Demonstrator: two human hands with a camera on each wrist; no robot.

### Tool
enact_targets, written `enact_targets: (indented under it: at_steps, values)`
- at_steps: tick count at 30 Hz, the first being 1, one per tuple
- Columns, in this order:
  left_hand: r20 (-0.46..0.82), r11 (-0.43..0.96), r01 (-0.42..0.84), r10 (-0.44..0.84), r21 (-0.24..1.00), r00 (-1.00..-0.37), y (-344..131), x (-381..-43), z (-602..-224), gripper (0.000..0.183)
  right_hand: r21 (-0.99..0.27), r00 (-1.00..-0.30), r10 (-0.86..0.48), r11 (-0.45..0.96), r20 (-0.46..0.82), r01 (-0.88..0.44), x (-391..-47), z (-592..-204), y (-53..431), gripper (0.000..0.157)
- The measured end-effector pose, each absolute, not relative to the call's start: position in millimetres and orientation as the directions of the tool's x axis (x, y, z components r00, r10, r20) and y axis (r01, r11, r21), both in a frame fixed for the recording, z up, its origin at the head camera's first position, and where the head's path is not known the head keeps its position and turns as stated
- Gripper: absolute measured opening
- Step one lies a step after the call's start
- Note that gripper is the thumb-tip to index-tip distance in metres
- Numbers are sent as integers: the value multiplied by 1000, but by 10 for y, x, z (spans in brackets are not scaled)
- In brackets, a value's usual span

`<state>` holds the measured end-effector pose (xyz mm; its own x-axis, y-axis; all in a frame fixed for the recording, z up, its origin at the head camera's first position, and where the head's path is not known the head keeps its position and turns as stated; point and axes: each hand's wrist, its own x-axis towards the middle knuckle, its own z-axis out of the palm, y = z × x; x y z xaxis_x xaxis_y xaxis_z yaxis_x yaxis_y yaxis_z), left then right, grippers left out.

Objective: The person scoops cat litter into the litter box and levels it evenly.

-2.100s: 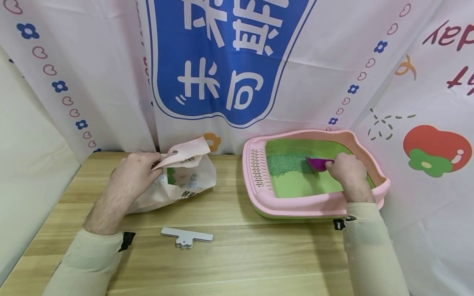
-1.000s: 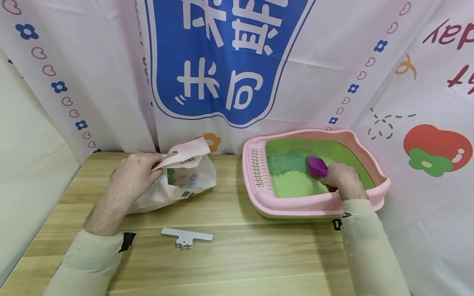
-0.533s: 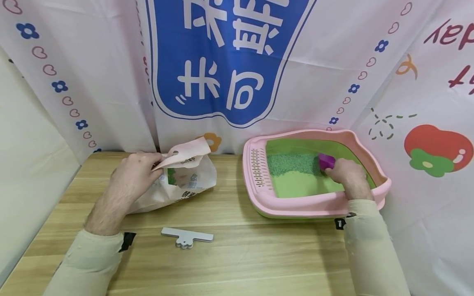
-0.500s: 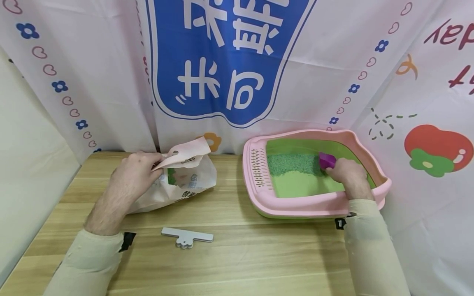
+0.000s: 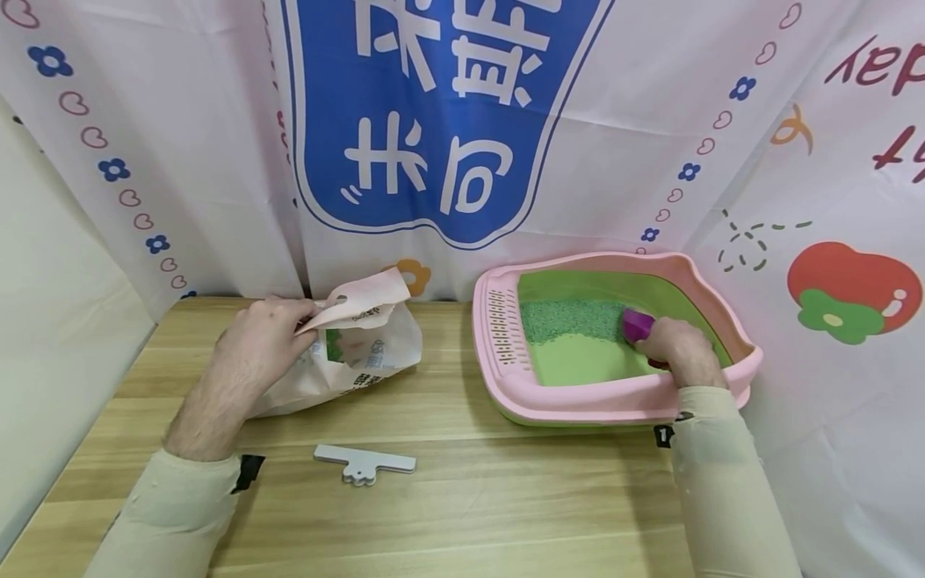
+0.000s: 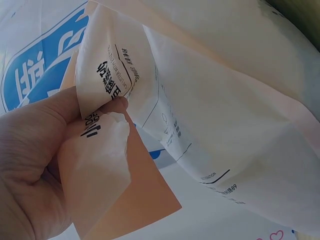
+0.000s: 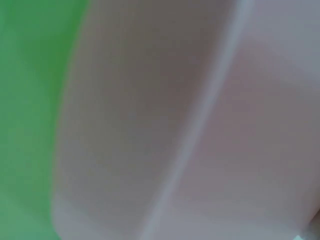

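Observation:
My left hand (image 5: 263, 345) pinches the top of a white cat litter bag (image 5: 393, 341) between thumb and fingers; the torn paper edge shows close up in the left wrist view. The bag lies on the table with its printed flap raised. On the right, my right hand (image 5: 679, 347) grips a purple scoop (image 5: 637, 324) inside a litter box (image 5: 578, 405) with a pink rim and green base. Green litter granules (image 5: 564, 319) spread over the back left of its floor, and the scoop's bowl is at their right end. The right wrist view is filled by the blurred pink rim.
A grey sealing clip (image 5: 364, 463) lies on the wooden table (image 5: 462, 514) in front of the bag. A white printed cloth (image 5: 607, 160) hangs behind the table and along its right side.
My right hand has moved the scoop back and forth over the granules and slightly right. Granules now reach farther right across the floor. The left hand and bag stay in place.

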<state>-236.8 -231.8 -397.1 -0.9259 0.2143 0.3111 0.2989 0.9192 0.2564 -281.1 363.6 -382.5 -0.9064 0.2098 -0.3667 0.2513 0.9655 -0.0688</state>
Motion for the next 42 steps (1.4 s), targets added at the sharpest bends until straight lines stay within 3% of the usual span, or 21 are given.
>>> enact_targets:
  at_steps: [6,16,42]
  values:
    - [307,920,297,213,257,-927,-2315,-2370,-3974,27,-60,-913,205,969,-354,240,-2802,-3772,3642,57]
    - [322,917,308,220,253,-921,-2319,-2379,-3981,26,-92,-956,48,993,-289,77,-2803,-3817,3514,39]
    - [325,915,310,221,256,-919,-2317,-2383,-4000,25,-181,-957,-148,978,-249,-104,-2736,-3978,2847,27]
